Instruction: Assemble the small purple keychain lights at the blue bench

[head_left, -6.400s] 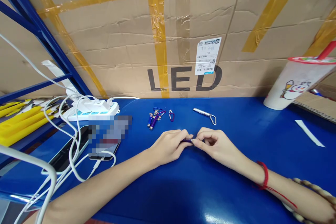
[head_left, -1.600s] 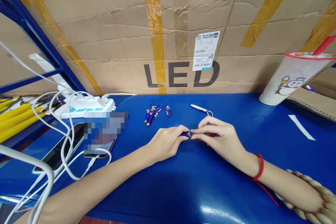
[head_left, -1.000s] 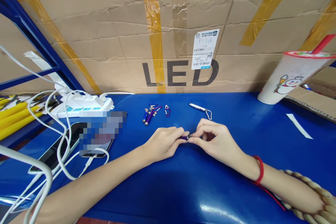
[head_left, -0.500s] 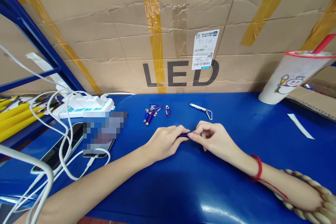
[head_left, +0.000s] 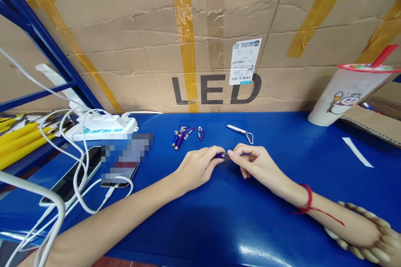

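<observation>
My left hand [head_left: 200, 169] is closed around a slim purple mini flashlight [head_left: 219, 156], its silver end showing past the fingertips. My right hand [head_left: 253, 160] pinches with thumb and forefinger at that silver end; whatever sits between those fingertips is mostly covered. Beyond my left hand lie a blue and a purple metal tube [head_left: 179, 139] with a blue carabiner clip [head_left: 184, 126] and several small round silver pieces [head_left: 187, 133]. A dark red carabiner clip [head_left: 201, 134] lies beside them. A silver mini flashlight [head_left: 236, 129] with a carabiner on its end rests farther right.
At the left, white cables [head_left: 75, 175] loop over two phones [head_left: 70, 179] and a white power strip [head_left: 108, 129]. A large cardboard box [head_left: 140, 50] stands along the back of the blue table [head_left: 194, 225]. At the right are a drink cup [head_left: 347, 96] and a white paper strip [head_left: 357, 152].
My right fingertips have shifted slightly up and right on the flashlight, and its silver end now shows between my hands. The loose pieces stay in place.
</observation>
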The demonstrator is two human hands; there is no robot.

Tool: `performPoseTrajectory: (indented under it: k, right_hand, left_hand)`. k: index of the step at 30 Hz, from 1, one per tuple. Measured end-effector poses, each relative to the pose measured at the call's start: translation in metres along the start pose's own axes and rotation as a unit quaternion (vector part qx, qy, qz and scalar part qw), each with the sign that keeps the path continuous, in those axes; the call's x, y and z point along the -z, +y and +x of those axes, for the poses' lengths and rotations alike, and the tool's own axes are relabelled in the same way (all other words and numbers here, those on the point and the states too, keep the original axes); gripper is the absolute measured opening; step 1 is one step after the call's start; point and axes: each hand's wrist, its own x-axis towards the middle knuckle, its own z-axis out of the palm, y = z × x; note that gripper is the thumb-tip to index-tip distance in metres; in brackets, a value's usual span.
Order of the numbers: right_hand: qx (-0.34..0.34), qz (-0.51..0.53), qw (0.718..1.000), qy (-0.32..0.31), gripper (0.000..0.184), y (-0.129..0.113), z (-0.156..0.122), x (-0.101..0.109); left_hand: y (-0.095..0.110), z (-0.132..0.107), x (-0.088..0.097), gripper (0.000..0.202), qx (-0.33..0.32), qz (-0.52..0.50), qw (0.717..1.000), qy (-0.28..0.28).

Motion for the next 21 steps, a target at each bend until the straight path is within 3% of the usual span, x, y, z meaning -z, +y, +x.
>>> performPoseTrajectory:
  k: [5,9,14,21]
  right_hand:
    - [0.093,-0.082,0.989,0.080,0.029,-0.0007,-0.0002,0.0001]
    - [0.171,-0.134,0.971,0.097,0.025,-0.0016,0.0000,0.0016]
    - [0.180,-0.132,0.972,0.078,0.025,-0.0003,-0.0009,0.0038]
    - [0.178,-0.121,0.975,0.058,0.030,0.0036,-0.0013,0.0036]
  left_hand:
    - [0.0013,0.0005,0.0008,0.017,0.019,0.000,1.000,-0.008]
    - [0.0015,0.0005,0.0013,0.016,0.031,-0.006,0.999,-0.016]
    - [0.0009,0.0005,0.0030,0.011,0.039,-0.025,0.998,-0.047]
    - [-0.0026,-0.0021,0.0019,0.008,-0.016,-0.040,0.997,-0.059]
